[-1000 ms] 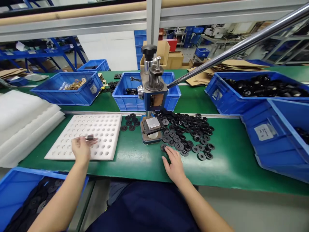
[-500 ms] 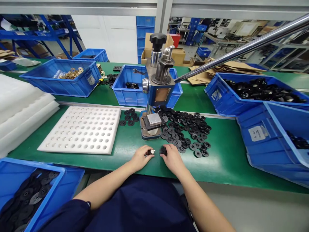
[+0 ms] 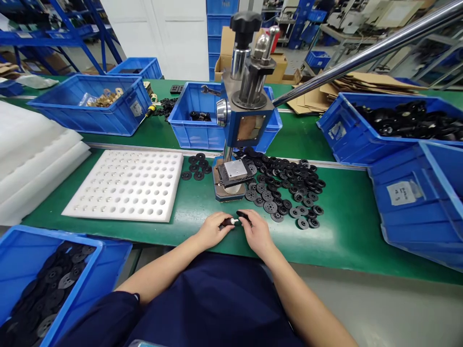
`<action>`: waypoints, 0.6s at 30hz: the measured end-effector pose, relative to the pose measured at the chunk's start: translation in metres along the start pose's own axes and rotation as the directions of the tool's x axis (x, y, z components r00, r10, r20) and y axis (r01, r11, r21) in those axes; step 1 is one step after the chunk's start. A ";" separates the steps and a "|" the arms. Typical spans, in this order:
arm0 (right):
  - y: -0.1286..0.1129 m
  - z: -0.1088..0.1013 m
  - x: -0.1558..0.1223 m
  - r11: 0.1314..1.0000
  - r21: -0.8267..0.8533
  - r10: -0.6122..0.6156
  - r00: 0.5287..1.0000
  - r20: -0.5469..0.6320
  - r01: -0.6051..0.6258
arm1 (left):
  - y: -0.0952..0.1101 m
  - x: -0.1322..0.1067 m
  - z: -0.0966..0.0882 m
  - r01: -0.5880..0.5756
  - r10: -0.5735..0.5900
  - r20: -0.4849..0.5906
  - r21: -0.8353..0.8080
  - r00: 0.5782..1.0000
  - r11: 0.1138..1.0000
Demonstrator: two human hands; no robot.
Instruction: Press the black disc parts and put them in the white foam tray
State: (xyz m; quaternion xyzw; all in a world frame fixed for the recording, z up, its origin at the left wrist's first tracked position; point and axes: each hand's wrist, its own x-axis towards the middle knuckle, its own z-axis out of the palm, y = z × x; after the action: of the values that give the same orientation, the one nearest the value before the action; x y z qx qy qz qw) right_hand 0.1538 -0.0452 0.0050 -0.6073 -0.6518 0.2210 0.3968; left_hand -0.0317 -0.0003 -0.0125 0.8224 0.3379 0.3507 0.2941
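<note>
Close to the table's front edge, my left hand [image 3: 214,230] pinches a small dark part with a white shaft [image 3: 234,221] that points right. My right hand [image 3: 257,232] grips a black disc [image 3: 243,215], now tilted on edge beside the shaft's tip. Whether disc and shaft touch I cannot tell. Behind my hands stands a hand press [image 3: 249,106] with a metal plate [image 3: 235,169] on its base. A pile of black discs [image 3: 285,180] lies right of the press, and a smaller group of black discs [image 3: 194,167] lies to its left.
A white foam tray [image 3: 125,185] with rows of holes, some filled, lies at left. Blue bins [image 3: 401,193] stand at right, and a blue bin of discs [image 3: 103,260] is at lower left. The press's long lever [image 3: 361,55] reaches over the upper right.
My hands have come closer together. The disc in my right hand has turned on edge and moved towards the white shaft. The camera view has tipped down slightly.
</note>
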 end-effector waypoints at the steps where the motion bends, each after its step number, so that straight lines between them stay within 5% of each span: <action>1: -0.002 0.002 -0.001 1.000 0.016 -0.017 1.000 0.003 0.017 | 0.000 0.000 0.000 -0.005 0.005 0.001 0.001 1.000 1.000; 18: -0.010 0.016 -0.018 0.963 -0.025 -0.271 0.958 -0.099 0.270 | -0.005 -0.004 0.000 -0.053 0.052 0.057 0.001 0.997 0.999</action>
State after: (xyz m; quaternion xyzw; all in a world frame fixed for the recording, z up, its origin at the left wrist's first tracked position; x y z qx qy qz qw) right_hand 0.1341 -0.0614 -0.0016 -0.5252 -0.7089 0.1301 0.4524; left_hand -0.0353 -0.0003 -0.0179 0.8411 0.3081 0.3341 0.2932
